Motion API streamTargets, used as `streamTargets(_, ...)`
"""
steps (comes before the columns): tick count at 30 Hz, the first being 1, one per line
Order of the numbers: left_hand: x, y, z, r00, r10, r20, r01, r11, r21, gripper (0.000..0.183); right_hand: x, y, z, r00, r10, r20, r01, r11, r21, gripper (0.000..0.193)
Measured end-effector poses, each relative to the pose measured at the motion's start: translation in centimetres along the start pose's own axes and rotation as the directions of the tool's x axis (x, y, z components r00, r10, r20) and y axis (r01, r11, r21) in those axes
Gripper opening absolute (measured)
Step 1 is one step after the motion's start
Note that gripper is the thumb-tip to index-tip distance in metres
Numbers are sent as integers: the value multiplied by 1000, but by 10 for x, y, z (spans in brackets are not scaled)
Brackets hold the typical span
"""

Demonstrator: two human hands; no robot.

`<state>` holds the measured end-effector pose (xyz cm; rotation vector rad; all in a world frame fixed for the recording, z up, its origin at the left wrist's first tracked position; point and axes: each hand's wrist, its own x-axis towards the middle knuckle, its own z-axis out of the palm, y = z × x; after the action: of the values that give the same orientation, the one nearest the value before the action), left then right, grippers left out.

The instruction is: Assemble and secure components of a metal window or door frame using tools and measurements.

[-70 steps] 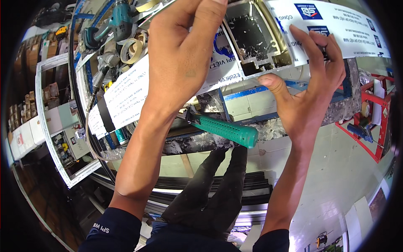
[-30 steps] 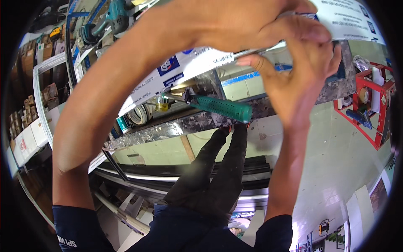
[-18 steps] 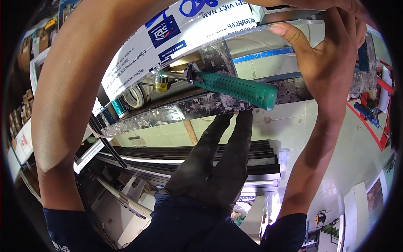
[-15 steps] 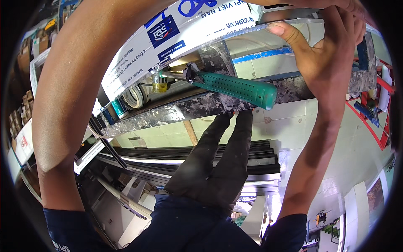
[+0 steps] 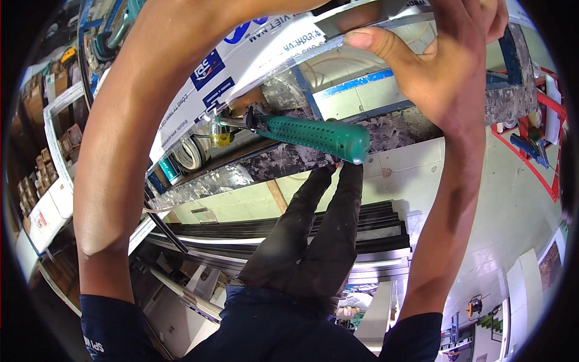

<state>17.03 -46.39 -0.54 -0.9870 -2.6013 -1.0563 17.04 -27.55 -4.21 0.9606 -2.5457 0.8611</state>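
Observation:
My left forearm (image 5: 241, 12) arches up and across the top of the view, and its hand is cut off by the upper edge. At the upper right is my right hand (image 5: 431, 72), thumb stretched along the edge of a long film-covered profile (image 5: 259, 57), fingers bent around its far part. White printed film wraps the profile. Below it, a hammer (image 5: 316, 136) with a green perforated grip lies with its handle pointing right; its head end is partly hidden. Beside it stand a small bottle of yellow liquid (image 5: 220, 140), tape rolls (image 5: 190, 154) and a teal can (image 5: 170, 171).
A worn, paint-spattered metal bench frame (image 5: 265, 163) runs across in front of me. Dark profiles (image 5: 386, 226) lie stacked near my legs. A red metal frame (image 5: 552, 181) stands on the tiled floor at right. Shelves with boxes (image 5: 45, 169) fill the left.
The view has shifted, so the hammer and profile sit farther left. My left hand, partly seen at the top right before, has left the picture. My right hand still touches the profile.

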Motion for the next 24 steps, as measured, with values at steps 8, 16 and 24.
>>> streamTargets(8, 15, 8, 4, 999, -23, -33, 21, 998, -63, 69, 0, 4, -7, 999, 46, -15, -42, 981, 190, 81)
streamTargets(16, 16, 11, 10, 996, -78, -53, 71, 989, -127, 67, 3, 0, -10, 990, 135, -35, -125, 969, 214, 54)
streamTargets(24, 9, 11, 9, 984, -153, -88, 136, 974, -179, 65, 1, -8, -12, 989, 150, -6, -145, 964, 221, 54)
